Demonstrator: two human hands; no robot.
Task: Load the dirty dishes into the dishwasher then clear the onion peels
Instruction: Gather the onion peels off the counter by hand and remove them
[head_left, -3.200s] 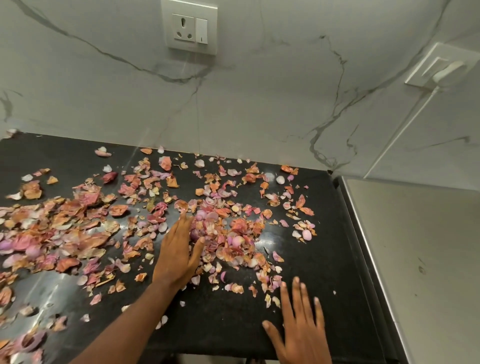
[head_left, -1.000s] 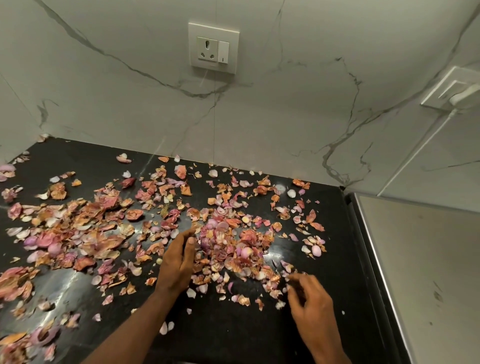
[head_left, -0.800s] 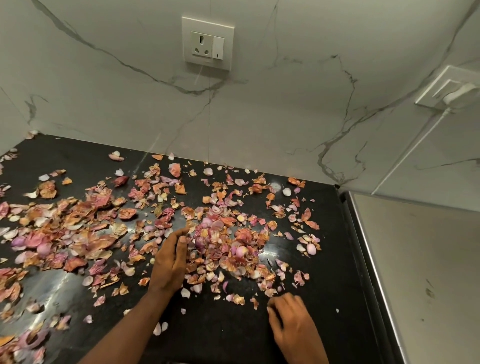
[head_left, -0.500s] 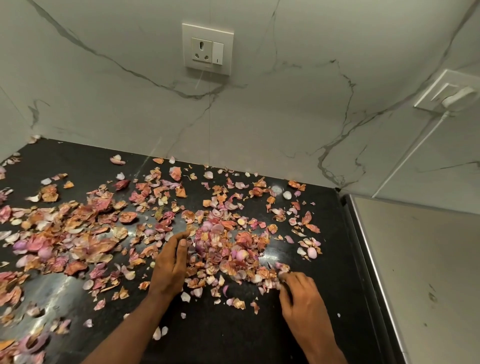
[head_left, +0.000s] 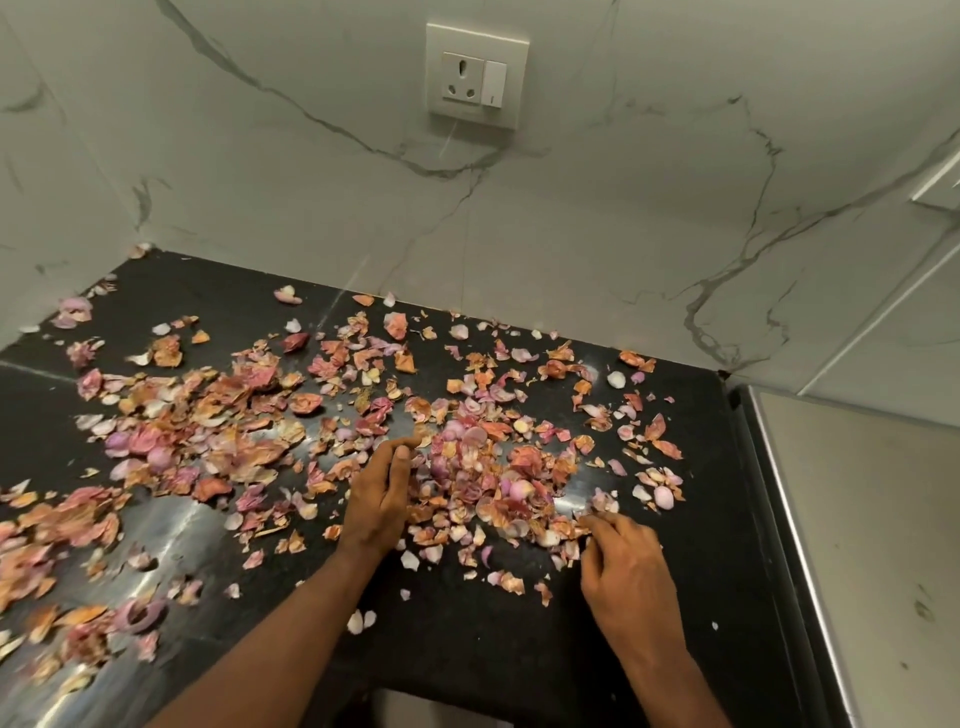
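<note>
My left hand stands on its edge at frame centre, fingers straight and pressed together against the left side of a heap of peels. My right hand, lower right, curls its fingers onto peels at the heap's near edge; more peels litter the black table toward the left.

white marble wall | wall socket | black countertop
</note>
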